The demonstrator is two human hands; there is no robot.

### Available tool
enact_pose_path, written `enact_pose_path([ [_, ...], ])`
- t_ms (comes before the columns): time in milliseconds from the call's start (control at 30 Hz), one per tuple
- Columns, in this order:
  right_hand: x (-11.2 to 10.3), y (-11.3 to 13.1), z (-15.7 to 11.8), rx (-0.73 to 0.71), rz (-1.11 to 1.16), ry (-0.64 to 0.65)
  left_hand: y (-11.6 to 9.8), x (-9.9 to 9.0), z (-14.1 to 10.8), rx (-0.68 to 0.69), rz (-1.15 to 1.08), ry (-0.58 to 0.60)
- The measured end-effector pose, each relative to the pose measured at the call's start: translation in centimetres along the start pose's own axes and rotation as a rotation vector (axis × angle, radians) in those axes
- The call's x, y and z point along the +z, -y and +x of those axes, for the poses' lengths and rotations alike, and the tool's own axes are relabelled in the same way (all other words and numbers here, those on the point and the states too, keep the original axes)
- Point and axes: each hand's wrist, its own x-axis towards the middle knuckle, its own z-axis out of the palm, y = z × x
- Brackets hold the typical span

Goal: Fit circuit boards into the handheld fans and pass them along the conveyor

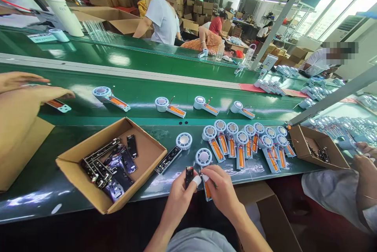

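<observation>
Head view. At the lower centre of the frame, the left hand (180, 195) pinches one small black circuit board (189, 175) between thumb and taped fingertip, held upright just above the near edge of the green counter (41, 185). The right hand (221, 189) is closed on one fan assembly (204, 163): its white round head lies on the counter directly above the hands, and its orange-filled handle passes under the fingers.

Just left of that head, one more fan unit (176, 150) lies diagonally, with a black board fitted in its handle.

At the lower left of the frame, one open cardboard box (76, 163) holds a loose pile of black boards; the number cannot be counted.

Right of centre, a cluster of fan assemblies (250, 142), about ten, lies in overlapping rows, heads up and orange handles down. At the right, a second, smaller cardboard box (297, 142) sits tilted.

Across the middle of the frame, four separate fan assemblies (203, 105) lie spaced along the conveyor belt (141, 95).

At the left edge, another person's hand (32, 87) rests over a fifth unit. At the right edge, a further person's hands (365, 157) show.
</observation>
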Motion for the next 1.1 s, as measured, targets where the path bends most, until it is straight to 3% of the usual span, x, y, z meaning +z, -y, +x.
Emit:
enact_pose_path([
  [133, 0.6, 0.4, -1.1, 0.076, -0.014, -0.147, -0.1, 0.0, 0.0, 0.053, 0.056, 0.000],
  [267, 1.2, 0.7, -2.2, 0.139, -0.012, -0.182, -0.2, 0.5, 0.9, 0.105, 0.139, -0.005],
  [333, 1.3, 0.7, -2.3, 0.033, -0.099, -0.150, -0.5, 0.8, 1.4, 0.107, 0.151, -0.024],
  [467, 0.9, 0.5, -1.4, -0.222, -0.263, 0.037, -1.6, 0.6, 1.9, 0.144, 0.179, 0.005],
  [600, 0.4, 0.5, 0.2, -0.052, -0.103, 0.154, -2.1, -0.6, 1.3, 0.249, 0.244, -0.064],
  [733, 0.5, 0.7, 1.0, 0.180, -0.015, 0.212, -1.1, -1.4, 0.7, 0.174, 0.263, -0.081],
  [867, 0.8, 0.8, 1.0, 0.281, 0.005, 0.219, -0.2, -1.5, 0.1, 0.032, 0.154, -0.080],
  [1000, 0.8, 1.0, 0.7, 0.169, -0.042, 0.200, -0.3, -1.3, 0.3, -0.095, -0.042, -0.037],
  [1100, 0.4, 1.4, 0.7, 0.076, -0.073, 0.226, 0.0, -1.1, 0.9, -0.118, -0.120, -0.032],
])
